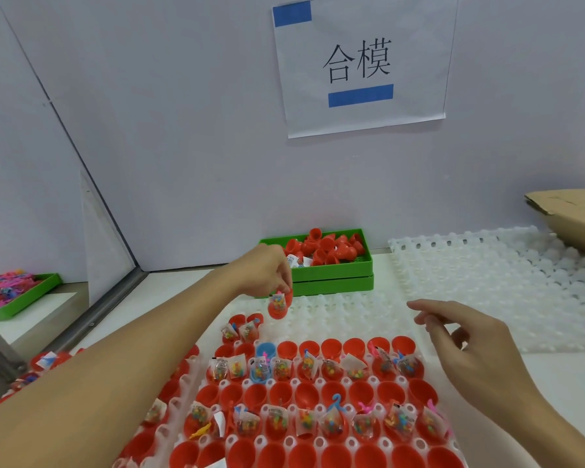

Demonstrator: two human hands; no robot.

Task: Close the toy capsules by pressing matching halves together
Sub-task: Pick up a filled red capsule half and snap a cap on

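My left hand [271, 268] pinches a red capsule half [278, 307] by its rim and holds it in the air above the far left of the white holder tray [335, 319]. A small toy packet sits inside that half. Below, rows of red capsule halves [311, 393] stand in the tray, alternating empty ones and ones filled with toy packets. One blue half [260, 368] stands among them. My right hand [466, 336] hovers over the tray's right side, fingers loosely bent, holding nothing.
A stacked green bin [335, 275] with loose red halves stands at the back wall. Another green tray [17, 292] of coloured toys lies far left. A second white holder tray [493, 282] lies at the right, with a cardboard box [574, 217] behind it.
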